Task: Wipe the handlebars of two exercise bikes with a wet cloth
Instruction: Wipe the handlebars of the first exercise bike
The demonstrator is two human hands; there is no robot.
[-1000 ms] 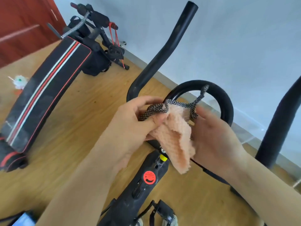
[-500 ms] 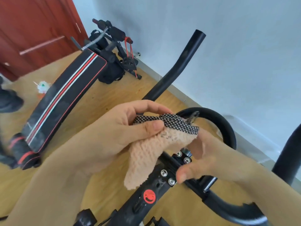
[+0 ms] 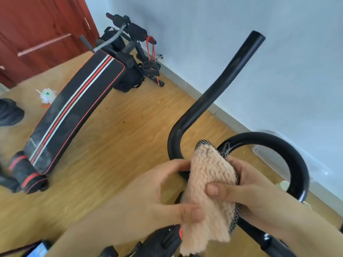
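Both hands are closed on a fluffy peach cloth with a black-and-white checked backing (image 3: 209, 184), draped over the black tubular handlebar (image 3: 219, 89) of the exercise bike. The left hand (image 3: 163, 191) pinches the cloth's left edge, thumb on its lower front. The right hand (image 3: 246, 190) presses its thumb across the cloth's middle, fingers wrapped behind. Just right of that hand curves the handlebar's black loop (image 3: 297, 164). Far left of the left hand, a black padded sit-up bench with red and white stripes (image 3: 74, 112) lies on the wooden floor (image 3: 120, 136).
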